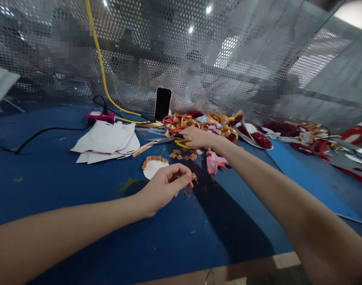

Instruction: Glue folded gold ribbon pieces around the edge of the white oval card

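Observation:
My left hand (169, 184) pinches a small gold ribbon piece (194, 177) between thumb and fingers, above the blue table. My right hand (193, 137) reaches farther out, its fingers at the yellow and red handles of the scissors (166, 140), whose blades point left. Just beyond my left hand lies a white disc (153, 168) with a ruffled gold edge along its top. Small gold squares (183, 155) are scattered below the scissors. A pink glue gun (212, 163) rests under my right forearm, nozzle toward me.
White cut sheets (106, 140) are stacked at left, near a pink power strip (100, 116) with cables. A phone (162, 103) stands against the perforated metal screen. Gold and red ribbons (219, 120) lie at the back. A blue board (305, 174) lies at right.

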The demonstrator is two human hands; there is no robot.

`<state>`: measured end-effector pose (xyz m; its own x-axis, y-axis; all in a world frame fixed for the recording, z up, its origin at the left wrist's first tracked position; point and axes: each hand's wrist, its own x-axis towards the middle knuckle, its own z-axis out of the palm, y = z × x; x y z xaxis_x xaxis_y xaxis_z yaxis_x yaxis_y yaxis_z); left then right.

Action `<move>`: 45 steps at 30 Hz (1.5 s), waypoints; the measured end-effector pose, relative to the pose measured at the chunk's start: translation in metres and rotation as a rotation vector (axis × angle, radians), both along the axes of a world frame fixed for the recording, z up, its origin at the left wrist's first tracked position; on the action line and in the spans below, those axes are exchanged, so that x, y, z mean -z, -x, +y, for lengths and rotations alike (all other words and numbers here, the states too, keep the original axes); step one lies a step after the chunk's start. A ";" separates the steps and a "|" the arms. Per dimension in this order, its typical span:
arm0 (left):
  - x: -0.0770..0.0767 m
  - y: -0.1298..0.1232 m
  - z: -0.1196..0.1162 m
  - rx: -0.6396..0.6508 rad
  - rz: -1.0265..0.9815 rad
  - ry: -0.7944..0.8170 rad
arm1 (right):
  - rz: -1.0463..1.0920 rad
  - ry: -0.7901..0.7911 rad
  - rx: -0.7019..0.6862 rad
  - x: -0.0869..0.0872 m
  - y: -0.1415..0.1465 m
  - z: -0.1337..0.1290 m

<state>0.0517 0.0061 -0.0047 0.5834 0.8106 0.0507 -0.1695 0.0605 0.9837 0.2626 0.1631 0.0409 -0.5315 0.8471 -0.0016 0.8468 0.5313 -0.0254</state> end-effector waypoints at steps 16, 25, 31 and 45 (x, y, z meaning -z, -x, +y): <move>0.000 -0.002 0.004 -0.094 0.020 0.064 | -0.152 -0.161 -0.082 -0.023 0.013 -0.013; -0.005 0.000 0.004 -0.113 -0.119 0.170 | 0.066 -0.505 0.137 -0.038 -0.011 -0.085; -0.005 -0.001 0.008 -0.036 -0.293 0.266 | 0.223 -0.457 0.185 -0.032 -0.035 -0.173; 0.001 0.002 0.007 0.200 -0.408 0.494 | 0.058 -0.449 0.141 0.013 -0.022 -0.246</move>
<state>0.0495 0.0128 -0.0061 0.7377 0.6732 -0.0506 -0.4604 0.5564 0.6917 0.2847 -0.0829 0.0279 -0.3994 0.8212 0.4075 0.9155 0.3805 0.1307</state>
